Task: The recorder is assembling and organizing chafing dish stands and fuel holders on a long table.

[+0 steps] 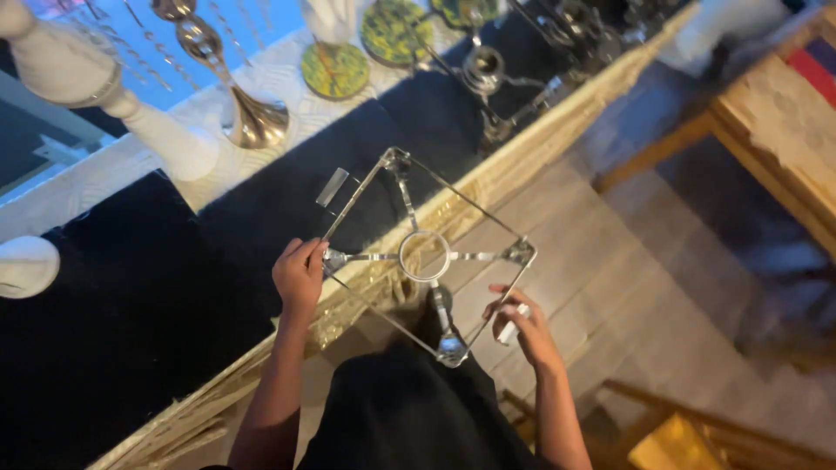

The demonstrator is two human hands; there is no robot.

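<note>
Hands hold a square wire frame (427, 257) flat in the air over the table edge (453, 196). Left hand (300, 274) is closed around the frame's left corner; right hand (521, 326) pinches the wire on the right side, and also seems to hold a small white piece, can't tell what.

Risks, as a judgement: frame is thin and held at only two points, so a loose pinch could let it tip or twist. Swinging it forward could knock the gold vase (252, 117) or the white stand (161, 139). Centre ring (425, 255) spokes could bend if squeezed.
</note>
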